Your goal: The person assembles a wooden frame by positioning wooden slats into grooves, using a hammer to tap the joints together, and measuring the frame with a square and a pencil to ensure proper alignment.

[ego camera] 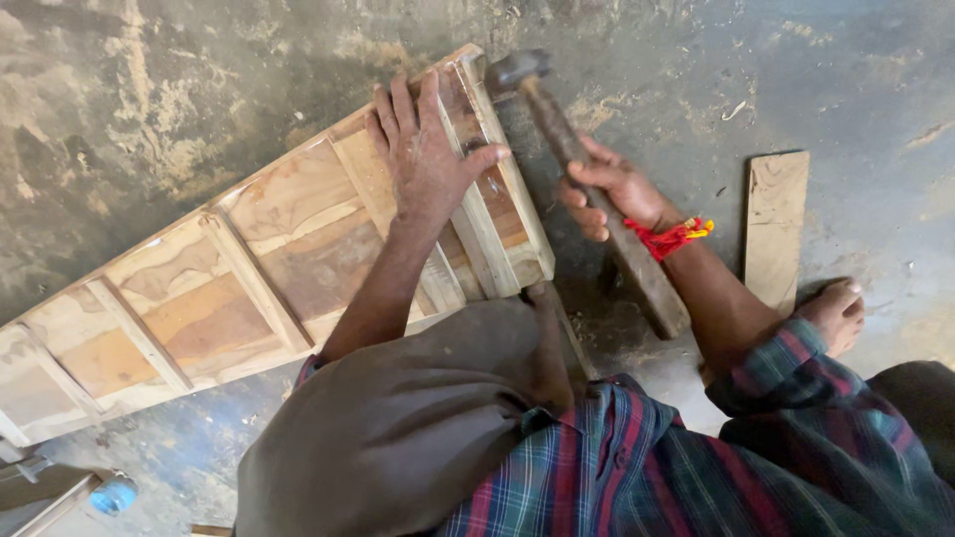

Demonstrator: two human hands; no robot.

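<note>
From the head camera, the left hand point(426, 159) lies flat, fingers spread, on the end of a long wooden panel frame point(249, 268) lying on the floor point(149, 89). The right hand point(612, 194) is closed around a hammer point(557, 129), its head just beside the frame's end rail, handle running back toward the person. A loose board point(776, 224) lies well apart, right.

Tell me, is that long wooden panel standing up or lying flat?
Lying flat: the wooden panel rests on the floor, left hand spread on top.
</note>
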